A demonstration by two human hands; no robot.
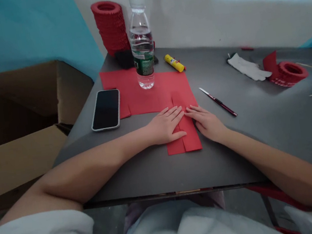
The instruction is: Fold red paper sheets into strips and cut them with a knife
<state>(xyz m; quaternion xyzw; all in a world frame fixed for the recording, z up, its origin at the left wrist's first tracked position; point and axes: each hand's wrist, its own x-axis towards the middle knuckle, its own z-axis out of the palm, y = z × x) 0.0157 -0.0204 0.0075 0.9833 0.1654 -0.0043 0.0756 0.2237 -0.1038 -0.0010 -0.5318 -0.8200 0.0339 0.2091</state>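
A folded strip of red paper (192,139) lies on the grey table, its near end toward me. My left hand (167,125) rests flat on it, fingers stretched to the upper right and thumb out. From the other side, my right hand (207,121) touches the strip's right part with its fingertips, fingers extended. Neither hand grips anything. Beyond the strip lies a larger red paper sheet (148,99), which the strip's far end overlaps. A craft knife (219,102) with its blade out lies to the right of my right hand.
A water bottle (142,46) stands on the sheet. Left are a phone (106,110) and an open cardboard box (20,158). Behind are stacked red paper rings (109,27) and a yellow glue stick (174,63). Far right lie a white glove (248,67) and a red roll (289,73).
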